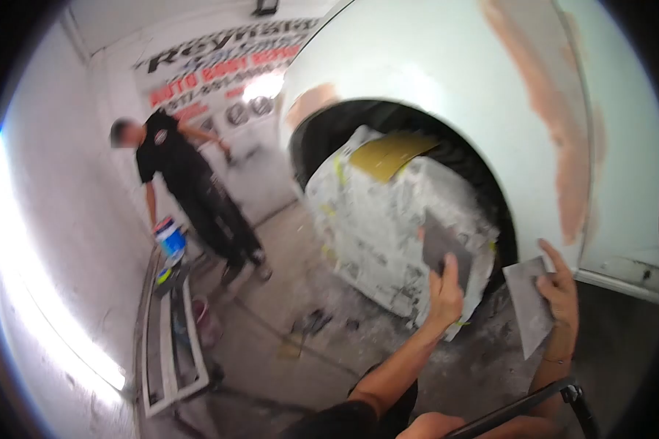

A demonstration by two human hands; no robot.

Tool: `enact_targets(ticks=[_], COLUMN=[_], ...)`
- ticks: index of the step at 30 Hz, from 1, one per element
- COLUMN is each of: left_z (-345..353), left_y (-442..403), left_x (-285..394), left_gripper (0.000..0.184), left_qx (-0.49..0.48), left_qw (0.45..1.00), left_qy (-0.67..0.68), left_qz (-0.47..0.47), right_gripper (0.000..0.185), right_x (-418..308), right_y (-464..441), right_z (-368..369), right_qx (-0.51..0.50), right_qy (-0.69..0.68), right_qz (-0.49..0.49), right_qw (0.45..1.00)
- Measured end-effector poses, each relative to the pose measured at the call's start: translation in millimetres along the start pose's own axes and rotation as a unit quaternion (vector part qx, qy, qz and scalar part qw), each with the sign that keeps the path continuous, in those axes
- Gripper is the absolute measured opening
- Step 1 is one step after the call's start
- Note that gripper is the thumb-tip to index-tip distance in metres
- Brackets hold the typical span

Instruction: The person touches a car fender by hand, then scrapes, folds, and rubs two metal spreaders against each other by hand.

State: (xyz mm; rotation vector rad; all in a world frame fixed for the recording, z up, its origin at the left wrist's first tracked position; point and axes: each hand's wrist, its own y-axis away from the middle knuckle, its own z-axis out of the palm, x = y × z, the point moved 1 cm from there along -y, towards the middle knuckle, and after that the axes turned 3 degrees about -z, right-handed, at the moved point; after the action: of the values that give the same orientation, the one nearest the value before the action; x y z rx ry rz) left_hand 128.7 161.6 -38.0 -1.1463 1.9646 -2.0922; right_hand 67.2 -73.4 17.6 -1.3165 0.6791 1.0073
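My left hand [447, 291] grips a dark grey flat sheet [445, 247], held up in front of the wheel, which is covered with whitish masking material [373, 227]. In my right hand [561, 289] is a lighter grey flat sheet [527, 304], pinched between thumb and fingers beside the lower body panel. The white vehicle panel [432, 66] carries a long tan filler patch [564, 146] and a smaller one [313, 102] by the wheel arch. A yellow-brown sheet [388, 155] lies on top of the covered wheel.
A person in dark clothes [190, 175] stands at the left near a blue and white container [170, 238]. A metal frame [176, 351] stands along the left wall. Dark items [313, 322] lie on the floor. A printed banner [220, 66] hangs behind.
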Motion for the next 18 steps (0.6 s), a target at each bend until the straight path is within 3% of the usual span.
enact_targets(ticks=[1,3,5,6,7,9,11,12,15,17,18], left_z=[2,0,-1,-3,-2,0,3,3,2,9,6], left_y=[-9,-3,-11,-21,-26,-18,-8,-9,-13,-12,-17], left_x=[21,8,9,29,36,30,20,24,28,12,19], left_gripper=[0.05,0.047,0.044,0.043,0.041,0.041,0.041,0.041,0.046,0.046,0.046], left_qx=[0.015,0.001,-0.027,0.015,0.055,0.045,-0.024,-0.024,0.019,-0.035,-0.04], left_qw=[0.968,0.984,0.992,0.955,0.876,0.896,0.961,0.962,0.927,0.849,0.848], left_qy=[0.178,0.092,0.016,0.195,0.365,0.33,0.166,0.165,0.271,0.401,0.402], left_qz=[-0.174,-0.154,-0.12,-0.222,-0.31,-0.293,-0.218,-0.218,-0.261,-0.342,-0.343], right_gripper=[0.074,0.068,0.046,0.028,0.028,0.028,0.028,0.027,0.027,0.027,0.026], right_x=[5,24,43,34,33,34,32,31,32,29,25], right_y=[-1,-5,-11,-6,-5,-6,-7,-6,-4,-3,-1], right_z=[-5,-21,-34,-30,-29,-30,-29,-28,-26,-25,-23], right_qx=[-0.012,-0.034,0.054,0.053,0.048,0.094,0.089,0.087,0.11,0.119,0.126], right_qy=[-0.007,-0.012,0.104,0.1,0.098,0.098,0.101,0.107,0.165,0.196,0.229], right_qz=[-0.007,0.0,-0.084,-0.083,-0.083,-0.057,-0.065,-0.074,-0.095,-0.112,-0.13], right_qw=[1.0,0.999,0.99,0.99,0.991,0.989,0.989,0.988,0.976,0.967,0.956])
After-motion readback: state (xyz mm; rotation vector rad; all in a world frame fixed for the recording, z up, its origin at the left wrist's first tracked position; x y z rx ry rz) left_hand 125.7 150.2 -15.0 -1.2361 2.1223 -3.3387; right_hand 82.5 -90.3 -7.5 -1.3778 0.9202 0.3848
